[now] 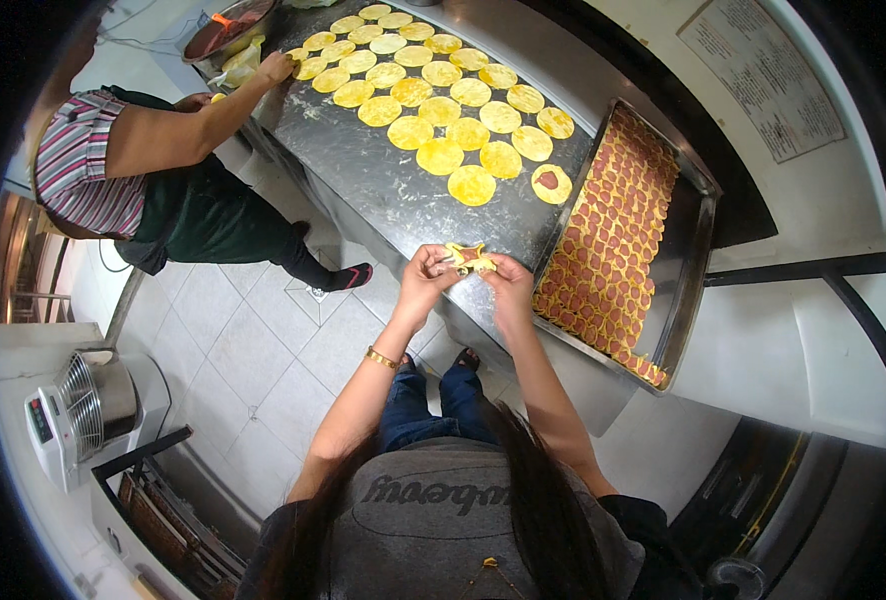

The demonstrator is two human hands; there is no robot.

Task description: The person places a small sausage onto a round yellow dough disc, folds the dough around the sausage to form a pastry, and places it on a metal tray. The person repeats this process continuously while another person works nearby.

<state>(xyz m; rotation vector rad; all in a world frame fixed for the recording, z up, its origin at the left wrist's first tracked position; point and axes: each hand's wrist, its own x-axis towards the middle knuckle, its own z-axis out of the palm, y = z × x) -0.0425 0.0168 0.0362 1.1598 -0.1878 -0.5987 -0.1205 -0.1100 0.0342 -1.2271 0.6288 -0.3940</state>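
Between my two hands is a small yellow dough pastry (pixel 471 254) with a reddish-brown filling, its edges pinched up at several points. My left hand (pixel 427 279) pinches the pastry's left side, and my right hand (pixel 509 286) pinches its right side. They hold it just above the near edge of the dark metal worktable (pixel 363 160). Beyond my right hand, one flat dough disc (pixel 541 194) lies with a dab of filling on it. Rows of plain yellow dough discs (pixel 471 184) cover the table farther off.
To the right, a large metal tray (pixel 685 270) holds closely packed filled pastries (pixel 608 230). A co-worker (pixel 93 150) stands at the far left, one hand (pixel 277 68) at the table's edge by a bowl (pixel 206 50) of filling. A mixer (pixel 93 405) stands at left.
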